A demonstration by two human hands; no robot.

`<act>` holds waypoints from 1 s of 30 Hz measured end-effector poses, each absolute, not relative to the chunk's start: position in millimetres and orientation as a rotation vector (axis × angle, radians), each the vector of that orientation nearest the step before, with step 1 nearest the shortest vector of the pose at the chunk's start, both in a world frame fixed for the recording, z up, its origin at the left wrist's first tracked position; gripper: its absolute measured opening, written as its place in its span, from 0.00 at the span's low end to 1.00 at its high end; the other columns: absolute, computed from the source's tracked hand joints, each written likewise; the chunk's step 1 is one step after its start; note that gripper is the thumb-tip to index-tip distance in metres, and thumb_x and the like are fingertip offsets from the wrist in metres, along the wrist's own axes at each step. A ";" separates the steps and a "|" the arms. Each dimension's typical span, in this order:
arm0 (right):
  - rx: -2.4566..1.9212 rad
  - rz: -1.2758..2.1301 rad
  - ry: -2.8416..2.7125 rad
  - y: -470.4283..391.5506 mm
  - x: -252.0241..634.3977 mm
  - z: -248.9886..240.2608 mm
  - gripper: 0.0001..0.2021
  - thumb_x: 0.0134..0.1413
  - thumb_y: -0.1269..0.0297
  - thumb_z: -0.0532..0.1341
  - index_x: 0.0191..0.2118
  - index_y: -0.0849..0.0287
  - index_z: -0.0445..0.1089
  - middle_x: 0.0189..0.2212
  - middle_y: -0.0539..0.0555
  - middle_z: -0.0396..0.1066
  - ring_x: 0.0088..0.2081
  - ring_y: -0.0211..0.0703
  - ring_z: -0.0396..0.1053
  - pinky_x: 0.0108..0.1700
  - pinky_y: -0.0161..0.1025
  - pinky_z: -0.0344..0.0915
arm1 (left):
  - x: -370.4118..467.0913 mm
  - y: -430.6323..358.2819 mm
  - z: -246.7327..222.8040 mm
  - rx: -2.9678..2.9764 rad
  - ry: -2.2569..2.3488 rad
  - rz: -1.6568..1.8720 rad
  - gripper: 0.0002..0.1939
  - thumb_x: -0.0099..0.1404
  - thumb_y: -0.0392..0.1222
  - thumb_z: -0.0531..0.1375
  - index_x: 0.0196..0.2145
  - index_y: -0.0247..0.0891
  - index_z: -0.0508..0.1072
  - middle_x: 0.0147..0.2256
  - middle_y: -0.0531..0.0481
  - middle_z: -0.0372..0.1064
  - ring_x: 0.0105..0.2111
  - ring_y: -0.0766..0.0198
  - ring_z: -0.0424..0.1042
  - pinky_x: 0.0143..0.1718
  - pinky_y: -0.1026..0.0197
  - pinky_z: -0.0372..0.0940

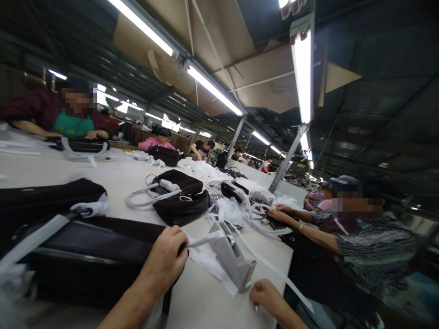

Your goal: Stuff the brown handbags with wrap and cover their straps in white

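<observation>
A large dark handbag [92, 256] lies on the table at the left, a white-wrapped strap [44, 240] running across it. My left hand [166, 253] is closed at the bag's right end, fingers curled round its dark edge. A white strip [207, 238] stretches from beside those fingers to a grey metal holder, probably a tape dispenser [228, 258], standing on the table. Just right of the holder's base, my right hand [269, 299] is closed and apart from the bag. A tiny pale bit shows under its fingertips, too small to name.
More dark bags [181, 196] with white-wrapped handles lie mid-table. A long white strip [270, 262] hangs over the right table edge. At the right, a co-worker's hands [283, 214] handle a dark item; another person [73, 119] sits across the table. A slanted post [290, 157] rises behind.
</observation>
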State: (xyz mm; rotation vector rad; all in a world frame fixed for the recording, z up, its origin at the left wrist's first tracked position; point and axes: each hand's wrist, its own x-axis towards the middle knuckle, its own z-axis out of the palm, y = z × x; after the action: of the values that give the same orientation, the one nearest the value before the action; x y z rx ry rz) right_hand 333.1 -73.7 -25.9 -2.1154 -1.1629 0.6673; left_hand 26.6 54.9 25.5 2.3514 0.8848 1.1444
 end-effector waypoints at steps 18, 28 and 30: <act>-1.360 0.681 -1.235 1.0 169.9 15.1 0.16 0.45 0.51 0.67 0.21 0.60 0.72 0.19 0.50 0.70 0.26 0.42 0.64 0.34 0.38 0.61 | 25.6 53.2 28.8 2.280 0.876 1.089 0.11 0.56 0.23 0.56 0.27 0.38 0.68 0.36 0.47 0.70 0.41 0.55 0.67 0.42 0.56 0.63; -1.291 0.667 -1.077 7.8 164.5 -1.3 0.16 0.45 0.51 0.68 0.33 0.59 0.71 0.18 0.46 0.67 0.24 0.39 0.63 0.30 0.36 0.60 | 23.9 53.1 31.9 2.235 0.819 1.101 0.10 0.55 0.23 0.57 0.26 0.38 0.70 0.35 0.47 0.70 0.40 0.55 0.68 0.42 0.56 0.63; -1.246 0.702 -1.044 9.3 161.0 -2.6 0.18 0.45 0.52 0.69 0.37 0.60 0.72 0.19 0.45 0.66 0.23 0.38 0.62 0.29 0.35 0.60 | 23.5 53.5 31.7 2.221 0.790 1.108 0.10 0.55 0.24 0.57 0.26 0.38 0.70 0.35 0.47 0.71 0.41 0.55 0.68 0.42 0.56 0.63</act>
State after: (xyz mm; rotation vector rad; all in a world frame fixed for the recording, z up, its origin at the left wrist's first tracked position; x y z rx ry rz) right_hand 161.0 9.3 -2.6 -1.2463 -1.0437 0.7020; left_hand 23.5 53.5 31.7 2.2209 0.7904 1.1078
